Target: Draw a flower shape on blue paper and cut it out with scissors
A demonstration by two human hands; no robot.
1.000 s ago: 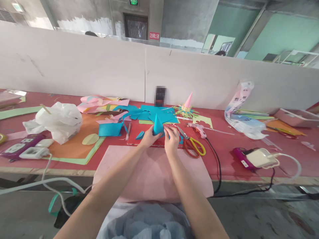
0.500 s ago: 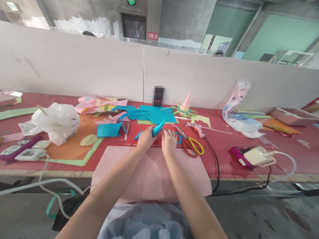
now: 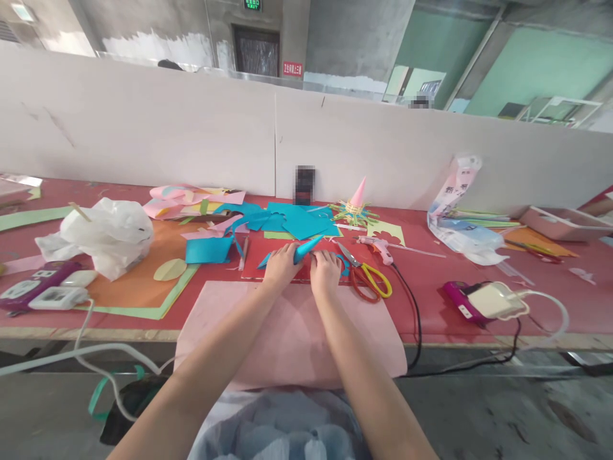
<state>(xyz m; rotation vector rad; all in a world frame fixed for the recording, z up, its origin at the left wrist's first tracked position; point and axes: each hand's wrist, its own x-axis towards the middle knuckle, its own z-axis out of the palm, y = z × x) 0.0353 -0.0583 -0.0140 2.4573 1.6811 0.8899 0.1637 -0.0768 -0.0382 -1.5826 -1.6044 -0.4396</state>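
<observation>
My left hand (image 3: 283,263) is closed around the wide end of a blue paper cone (image 3: 307,247), whose tip points up and to the right. Just right of it, my right hand (image 3: 325,269) has its fingers curled together near the cone's base; what they hold, if anything, is hidden. Both hands are above a red board (image 3: 253,268) with blue paper scraps (image 3: 344,264) on it. Scissors (image 3: 366,276) with red and yellow handles lie right of my right hand. Behind them rests a pink glue gun (image 3: 378,248).
A pink paper cone on a fringed base (image 3: 357,198) stands at the back. Blue paper sheets (image 3: 306,220) lie behind my hands. Power strips (image 3: 41,281) sit left and right, with cables over the edge. A white plastic bag (image 3: 108,233) is left; a pink tray (image 3: 567,225) is far right.
The blue cone's tip has dipped a little and swung slightly to the right in my left hand. My right hand has hardly moved.
</observation>
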